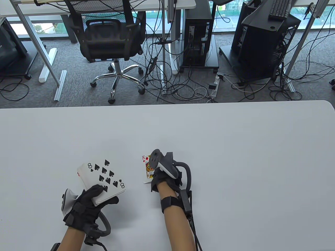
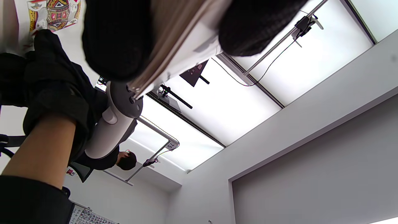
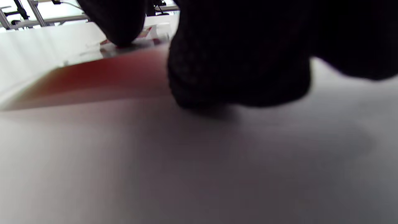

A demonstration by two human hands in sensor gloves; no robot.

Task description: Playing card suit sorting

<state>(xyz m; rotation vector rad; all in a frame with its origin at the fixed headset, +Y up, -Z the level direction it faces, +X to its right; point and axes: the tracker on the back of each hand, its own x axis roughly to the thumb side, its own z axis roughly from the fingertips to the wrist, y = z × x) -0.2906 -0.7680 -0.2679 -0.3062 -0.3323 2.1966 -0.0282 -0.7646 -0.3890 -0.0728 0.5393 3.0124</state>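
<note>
the king of diamonds (image 1: pixel 147 167) lies face up on the white table (image 1: pixel 235 157), a little right of the deck, and the right hand (image 1: pixel 163 177) sits over its near right part. in the right wrist view a gloved fingertip (image 3: pixel 121 28) presses down on the card's far end and another bears on the table beside its red edge, but the camera is so close and blurred that i cannot tell whether the hand pinches the card or only rests flat on it. the left hand (image 1: pixel 91 204) grips the deck (image 1: pixel 104 180) with fingers and thumb curled round its near end, the eight of spades on top, face up, and a red-marked card peeking out at the far left corner.

no other piles show on the table, so the sort looks barely begun, and this king probably starts the diamond pile.

the risks, as i judge them: a thin card flat on a smooth table gives little to catch, so if the right hand lifts away carelessly the king may drag or skid with the glove and end up askew. the deck is fanned a bit at its far end and held only at the near end, so a slack thumb could let the top cards slide off. with no piles laid out, the suits could end up crowded near the table's front edge.
</note>
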